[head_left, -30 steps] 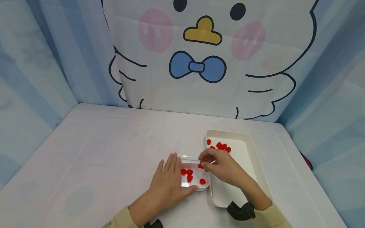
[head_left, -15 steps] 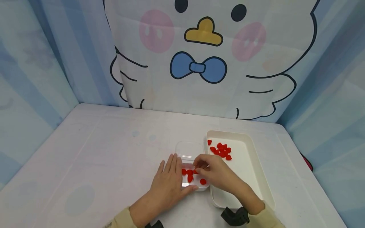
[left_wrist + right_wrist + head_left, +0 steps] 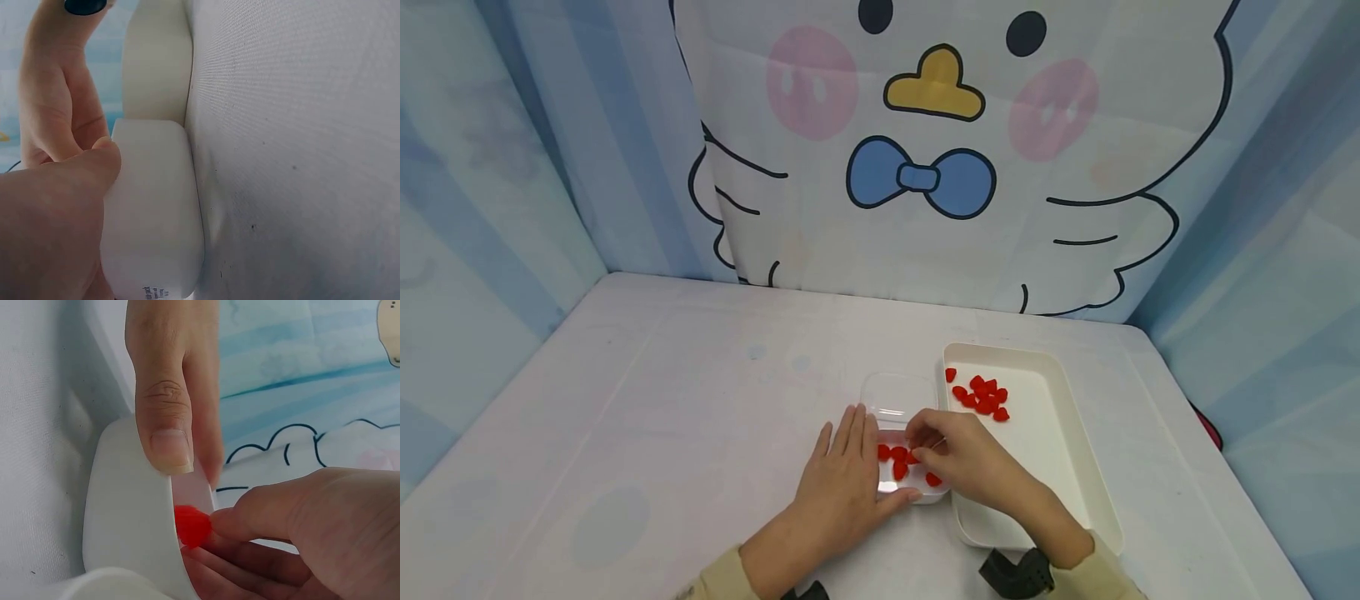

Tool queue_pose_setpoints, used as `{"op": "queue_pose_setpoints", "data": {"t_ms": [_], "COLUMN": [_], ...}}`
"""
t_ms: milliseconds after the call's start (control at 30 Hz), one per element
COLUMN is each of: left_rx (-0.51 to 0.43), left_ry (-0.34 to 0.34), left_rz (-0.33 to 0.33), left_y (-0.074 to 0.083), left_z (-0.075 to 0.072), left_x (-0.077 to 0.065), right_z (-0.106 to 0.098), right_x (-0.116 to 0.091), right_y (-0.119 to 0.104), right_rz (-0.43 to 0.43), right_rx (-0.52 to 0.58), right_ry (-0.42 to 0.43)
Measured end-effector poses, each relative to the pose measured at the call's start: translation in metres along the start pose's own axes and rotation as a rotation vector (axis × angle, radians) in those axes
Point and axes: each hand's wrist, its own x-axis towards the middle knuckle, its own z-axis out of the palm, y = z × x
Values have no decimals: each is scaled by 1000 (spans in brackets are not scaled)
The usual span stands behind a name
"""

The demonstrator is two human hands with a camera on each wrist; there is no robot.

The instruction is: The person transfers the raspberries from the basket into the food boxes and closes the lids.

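Note:
A small white box (image 3: 917, 495) with several small red pieces (image 3: 899, 470) inside stands between my hands, its clear lid (image 3: 891, 393) folded back behind it. My left hand (image 3: 841, 479) lies along the box's left side with straight fingers, its thumb (image 3: 165, 440) on the front rim. Inside the box, my right hand (image 3: 973, 458) pinches a red piece (image 3: 913, 457) close to the others. The right wrist view has a red piece (image 3: 192, 526) at the thumb tip, partly hidden by the box wall. The box's outer wall (image 3: 150, 200) fills the middle of the left wrist view.
Right beside the box sits a larger off-white tray (image 3: 1060, 450), with a cluster of red pieces (image 3: 985, 398) at its back left. My right forearm crosses over the tray. A white cloth (image 3: 662, 417) covers the table, and printed curtains (image 3: 1262, 275) surround it.
My right hand has moved left and slightly nearer, bringing its red piece from the box's back right corner to beside the other pieces. The left hand stays put.

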Motion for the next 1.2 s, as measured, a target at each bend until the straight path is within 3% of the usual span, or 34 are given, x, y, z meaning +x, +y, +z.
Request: {"op": "queue_pose_setpoints", "data": {"t_ms": [667, 1200], "left_rx": [8, -1], "left_ry": [-5, 8], "left_rz": [3, 0], "left_y": [-1, 0], "left_z": [2, 3], "left_x": [0, 1], "right_z": [-12, -23], "right_x": [-4, -6], "right_y": [1, 9], "right_rz": [9, 1], "right_rx": [67, 31], "right_ry": [23, 91]}}
